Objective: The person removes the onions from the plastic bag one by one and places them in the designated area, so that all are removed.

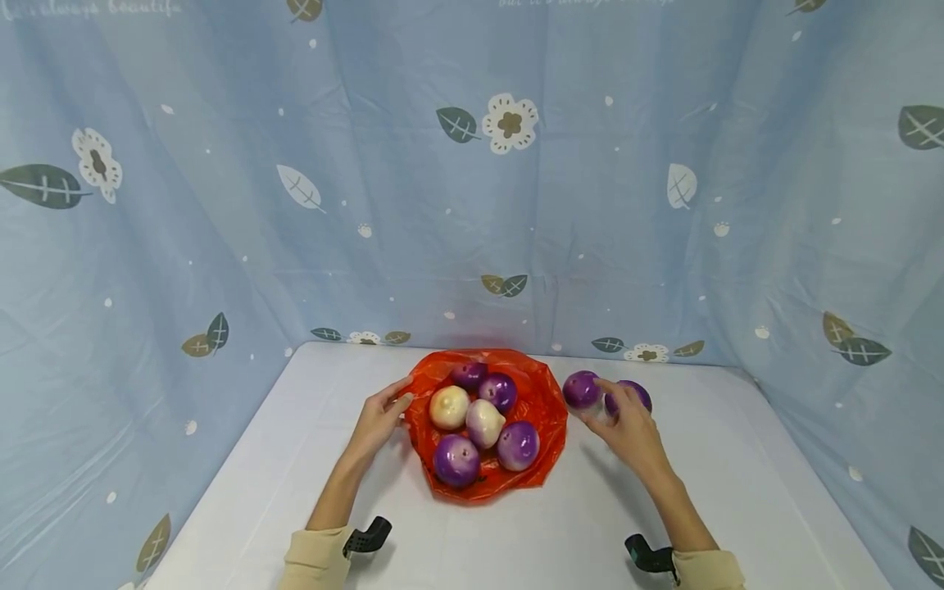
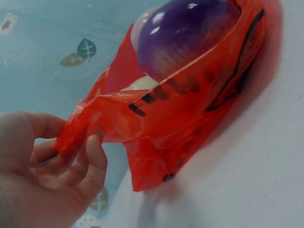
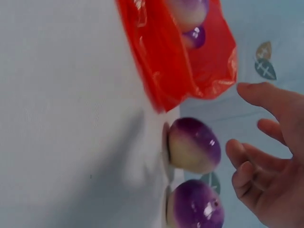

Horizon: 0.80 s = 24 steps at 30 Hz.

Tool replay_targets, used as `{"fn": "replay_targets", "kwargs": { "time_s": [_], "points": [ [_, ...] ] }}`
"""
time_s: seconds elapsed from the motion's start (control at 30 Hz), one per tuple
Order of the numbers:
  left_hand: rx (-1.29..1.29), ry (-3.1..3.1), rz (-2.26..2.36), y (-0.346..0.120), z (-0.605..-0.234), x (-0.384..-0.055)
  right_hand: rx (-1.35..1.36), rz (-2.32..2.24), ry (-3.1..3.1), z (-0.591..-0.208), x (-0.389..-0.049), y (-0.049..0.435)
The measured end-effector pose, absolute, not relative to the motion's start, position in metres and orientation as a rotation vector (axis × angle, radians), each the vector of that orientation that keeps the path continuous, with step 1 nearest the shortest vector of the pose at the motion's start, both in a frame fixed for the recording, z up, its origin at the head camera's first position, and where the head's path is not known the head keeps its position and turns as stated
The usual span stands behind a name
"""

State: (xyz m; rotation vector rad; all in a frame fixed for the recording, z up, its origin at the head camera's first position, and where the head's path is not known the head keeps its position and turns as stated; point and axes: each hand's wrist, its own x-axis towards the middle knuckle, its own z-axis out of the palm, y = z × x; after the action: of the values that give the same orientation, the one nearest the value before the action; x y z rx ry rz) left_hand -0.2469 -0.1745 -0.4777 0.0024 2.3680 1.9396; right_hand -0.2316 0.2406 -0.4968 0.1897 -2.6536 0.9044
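On the white desk, red bag of round vegetables between two hands

Set near the middle of the desk, toward the far edge, mouth open upward, rim slack and crumpled. Pinched at the left rim by the left hand, with thin plastic between thumb and fingers and some fingertips showing through the red film in the left wrist view. Marked on the outside with black print, too partial to read.

Inside the bag, six vegetables in a loose cluster: toward the back, a dark purple vegetable and a glossy purple vegetable; at left, a cream vegetable; at the center, a white-and-purple vegetable, pointed end toward the right; at the front, a purple-and-white vegetable on the left and a matching vegetable on the right.

Just right of the bag, on the desk itself, two purple vegetables side by side, inner one and outer one, both paler below. Beside these, the right hand, fingers spread and lightly bent, grasping nothing; in the right wrist view, a narrow gap between fingertips and the inner one.

Above both wrists, beige sleeves. Behind and along both sides, a light blue curtain with printed leaves and flowers.
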Motion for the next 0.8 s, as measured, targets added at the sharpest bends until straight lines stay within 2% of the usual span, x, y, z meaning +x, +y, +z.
{"fn": "replay_targets", "kwargs": {
  "time_s": [0.27, 0.8],
  "points": [
    [-0.003, 2.395, 1.949, -0.178, -0.502, -0.259, 0.291, 0.986, -2.761, -0.486, -0.219, 0.222],
    [0.010, 2.420, 1.973, -0.177, -0.503, -0.255, 0.336, 1.033, -2.780, -0.491, -0.201, 0.182]
  ]
}}
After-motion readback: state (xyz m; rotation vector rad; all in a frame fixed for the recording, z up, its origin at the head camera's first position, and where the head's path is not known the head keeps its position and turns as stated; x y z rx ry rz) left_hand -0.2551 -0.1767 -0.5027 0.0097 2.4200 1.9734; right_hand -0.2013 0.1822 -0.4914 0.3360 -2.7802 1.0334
